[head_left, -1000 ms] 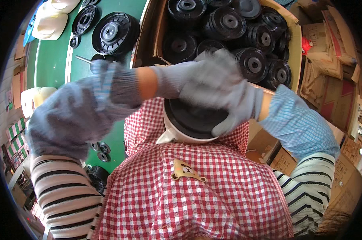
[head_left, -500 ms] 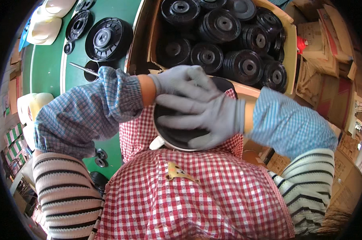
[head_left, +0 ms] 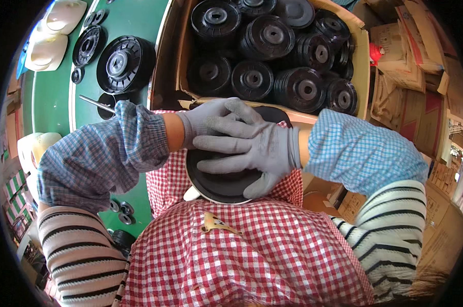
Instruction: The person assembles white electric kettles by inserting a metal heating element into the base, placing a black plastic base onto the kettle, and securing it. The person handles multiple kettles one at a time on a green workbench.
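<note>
A black round disc-shaped part with a pale rim and a small white tab rests on my lap, against the checked apron. My right hand, in a grey glove, lies across it with fingers stretched leftward and thumb apart. At the disc's far left edge is my left hand, also gloved, with its fingers reaching right and meeting the right hand. Part of the left fingers is hidden where the hands overlap. The disc's underside is out of sight.
Beyond my hands, a cardboard box holds several stacks of black discs. On the green table to the left are a large black wheel, smaller black rings, a metal rod and cream plastic shells. Cardboard cartons crowd the right.
The whole scene has shifted slightly left in the view. My right hand, blurred before, now shows sharply with its fingers flat on the disc. My left hand stays beside it.
</note>
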`<control>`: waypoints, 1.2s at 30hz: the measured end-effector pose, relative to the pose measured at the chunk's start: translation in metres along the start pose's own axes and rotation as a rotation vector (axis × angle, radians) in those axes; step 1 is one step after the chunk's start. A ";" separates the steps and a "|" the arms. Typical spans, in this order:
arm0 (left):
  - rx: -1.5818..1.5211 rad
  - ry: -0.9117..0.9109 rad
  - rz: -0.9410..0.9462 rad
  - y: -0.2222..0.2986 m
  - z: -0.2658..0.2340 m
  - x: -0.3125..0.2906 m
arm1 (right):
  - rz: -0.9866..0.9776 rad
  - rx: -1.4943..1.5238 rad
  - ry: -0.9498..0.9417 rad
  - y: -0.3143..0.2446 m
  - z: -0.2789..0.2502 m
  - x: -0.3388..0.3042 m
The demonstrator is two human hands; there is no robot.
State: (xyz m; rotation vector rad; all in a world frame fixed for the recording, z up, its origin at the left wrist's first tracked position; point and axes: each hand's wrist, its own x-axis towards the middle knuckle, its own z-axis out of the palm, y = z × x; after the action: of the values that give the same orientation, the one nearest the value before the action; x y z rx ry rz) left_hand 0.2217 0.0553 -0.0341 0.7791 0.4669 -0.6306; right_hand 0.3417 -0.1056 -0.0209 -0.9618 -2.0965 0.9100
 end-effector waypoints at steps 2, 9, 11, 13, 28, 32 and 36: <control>0.729 0.033 0.120 0.016 -0.003 0.014 | 0.066 -0.137 0.014 -0.025 0.003 0.017; 1.534 -0.007 0.361 0.020 0.026 0.057 | 0.327 -0.353 0.123 -0.067 0.026 0.045; 1.498 0.203 0.257 0.034 0.035 0.035 | 0.291 -0.405 0.279 -0.057 0.015 0.034; 1.454 0.344 0.761 0.025 -0.014 0.026 | 0.238 -0.060 0.777 -0.021 -0.004 0.021; 0.339 0.494 -0.079 -0.123 0.031 -0.180 | 0.592 0.409 0.623 -0.118 -0.020 -0.001; -0.110 0.106 0.507 -0.159 0.031 -0.173 | 0.000 -0.381 0.403 -0.182 -0.049 0.038; -0.627 0.116 0.983 -0.149 0.051 -0.214 | -0.071 -0.576 0.327 -0.172 -0.052 0.062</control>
State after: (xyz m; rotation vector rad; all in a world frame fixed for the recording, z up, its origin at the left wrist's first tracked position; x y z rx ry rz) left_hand -0.0255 0.0092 0.0524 0.3580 0.3021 0.4705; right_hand 0.2879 -0.1231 0.1602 -1.2120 -2.1156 0.0824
